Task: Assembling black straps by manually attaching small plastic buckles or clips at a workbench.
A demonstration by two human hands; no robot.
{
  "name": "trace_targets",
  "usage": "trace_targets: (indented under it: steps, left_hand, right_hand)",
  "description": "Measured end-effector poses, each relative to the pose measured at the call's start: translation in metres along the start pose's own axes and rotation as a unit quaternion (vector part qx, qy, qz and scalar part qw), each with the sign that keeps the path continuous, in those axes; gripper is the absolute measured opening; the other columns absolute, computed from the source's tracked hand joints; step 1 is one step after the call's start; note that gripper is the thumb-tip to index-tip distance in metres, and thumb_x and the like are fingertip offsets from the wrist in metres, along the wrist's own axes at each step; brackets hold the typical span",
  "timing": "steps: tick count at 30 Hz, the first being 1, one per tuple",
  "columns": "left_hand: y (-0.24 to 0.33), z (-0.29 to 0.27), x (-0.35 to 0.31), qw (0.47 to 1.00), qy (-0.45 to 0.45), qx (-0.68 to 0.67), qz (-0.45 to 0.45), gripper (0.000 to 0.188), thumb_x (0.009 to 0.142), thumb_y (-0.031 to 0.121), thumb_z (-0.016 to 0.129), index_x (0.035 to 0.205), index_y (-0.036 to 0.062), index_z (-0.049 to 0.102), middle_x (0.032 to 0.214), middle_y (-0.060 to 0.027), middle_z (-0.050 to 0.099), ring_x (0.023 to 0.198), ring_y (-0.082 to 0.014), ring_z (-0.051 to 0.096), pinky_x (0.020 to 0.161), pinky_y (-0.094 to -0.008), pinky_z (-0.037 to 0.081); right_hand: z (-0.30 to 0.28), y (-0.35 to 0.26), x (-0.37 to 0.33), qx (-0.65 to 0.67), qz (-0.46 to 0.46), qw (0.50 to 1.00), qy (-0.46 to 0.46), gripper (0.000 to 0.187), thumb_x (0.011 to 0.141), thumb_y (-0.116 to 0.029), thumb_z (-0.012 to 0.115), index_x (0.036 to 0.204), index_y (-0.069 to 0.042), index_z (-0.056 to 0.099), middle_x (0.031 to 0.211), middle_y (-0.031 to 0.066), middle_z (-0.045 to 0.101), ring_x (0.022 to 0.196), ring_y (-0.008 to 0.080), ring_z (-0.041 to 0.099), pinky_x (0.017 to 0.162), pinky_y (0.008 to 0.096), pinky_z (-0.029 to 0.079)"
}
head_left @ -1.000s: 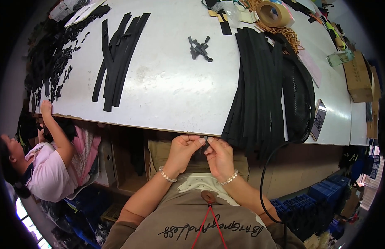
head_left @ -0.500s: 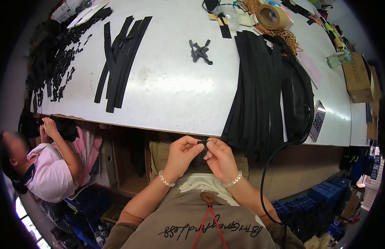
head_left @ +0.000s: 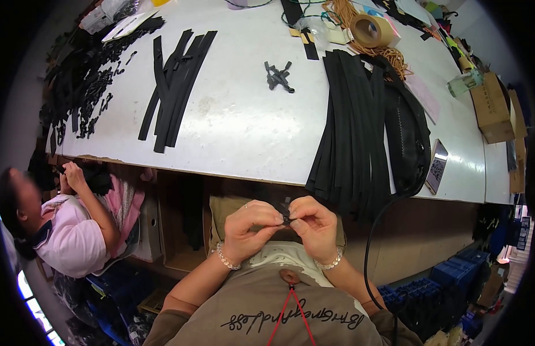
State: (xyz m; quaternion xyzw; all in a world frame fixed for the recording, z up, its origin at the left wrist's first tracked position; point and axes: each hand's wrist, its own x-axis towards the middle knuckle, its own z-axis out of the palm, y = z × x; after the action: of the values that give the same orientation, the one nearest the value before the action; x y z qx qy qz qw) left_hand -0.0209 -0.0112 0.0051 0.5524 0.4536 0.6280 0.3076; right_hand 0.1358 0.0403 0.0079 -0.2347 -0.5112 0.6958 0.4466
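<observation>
In front of my chest, just off the table's near edge, my left hand [head_left: 249, 229] and my right hand [head_left: 316, 226] meet fingertip to fingertip. Both pinch one small black piece [head_left: 286, 219], mostly covered by the fingers; its exact kind is not clear. A short dark end sticks up between the thumbs and forefingers. Farther up on the white table [head_left: 238, 127] lies a small heap of black zipper pulls [head_left: 278, 77]. To the right of my hands, a thick bundle of long black strips [head_left: 349, 127] hangs slightly over the table edge.
More black strips [head_left: 174, 92] and many scattered small black pieces [head_left: 91, 69] lie at the left. Beside the right bundle are a black bag [head_left: 409, 138] and a phone [head_left: 437, 167]. A black cable [head_left: 368, 259] passes my right arm. Another person [head_left: 74, 236] sits at the left.
Both hands have come slightly down toward my body, still pinching the black piece. My fingers have shifted their grip. The view has turned slightly.
</observation>
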Motion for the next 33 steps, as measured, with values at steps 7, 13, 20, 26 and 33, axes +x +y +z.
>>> trace_targets:
  steps: [7,13,20,26,33]
  left_hand:
    - [0.005,-0.003,0.001,0.999,-0.020,0.027,0.022,0.019,0.066,-0.003,0.074,0.080,0.0039,0.063,0.079,-0.0073,0.065,0.075,-0.0231,0.063,0.069,-0.0315,0.049]
    - [0.012,-0.005,0.001,0.995,-0.051,0.089,0.017,0.017,0.066,0.001,0.074,0.079,0.0037,0.062,0.074,-0.0083,0.062,0.068,-0.0227,0.060,0.064,-0.0308,0.047]
    - [0.021,-0.001,0.001,0.993,-0.056,0.068,-0.075,0.014,0.071,0.000,0.069,0.080,0.0013,0.059,0.075,-0.0103,0.060,0.068,-0.0236,0.059,0.063,-0.0303,0.047]
    - [0.018,0.008,-0.003,0.994,-0.011,0.032,-0.103,0.011,0.073,-0.001,0.067,0.080,0.0004,0.059,0.077,-0.0110,0.061,0.071,-0.0231,0.060,0.066,-0.0303,0.048]
    - [0.011,0.008,-0.002,0.996,-0.015,0.019,-0.082,0.011,0.073,0.000,0.067,0.081,0.0000,0.059,0.077,-0.0109,0.062,0.070,-0.0226,0.060,0.066,-0.0299,0.048]
  right_hand:
    - [0.000,-0.005,-0.006,-0.048,-0.038,0.998,-0.021,0.015,0.076,0.011,0.062,0.089,0.002,0.058,0.095,0.0107,0.055,0.089,0.0164,0.054,0.076,0.0258,0.047]
    - [0.004,-0.016,-0.008,-0.082,-0.002,0.996,-0.046,0.019,0.077,0.005,0.065,0.095,0.004,0.059,0.095,0.0114,0.056,0.086,0.0158,0.055,0.072,0.0253,0.050]
    - [0.005,-0.013,-0.010,0.050,0.114,0.992,0.002,0.016,0.084,0.005,0.060,0.100,0.005,0.059,0.093,0.0074,0.058,0.077,0.0115,0.059,0.068,0.0212,0.050]
    - [0.005,-0.004,-0.014,0.101,0.128,0.986,0.032,0.014,0.086,0.001,0.058,0.100,0.004,0.057,0.090,0.0056,0.058,0.073,0.0095,0.059,0.067,0.0207,0.050]
    - [0.005,-0.006,-0.013,0.129,0.134,0.981,0.052,0.013,0.086,0.002,0.058,0.099,0.004,0.058,0.090,0.0067,0.059,0.073,0.0099,0.058,0.066,0.0210,0.050]
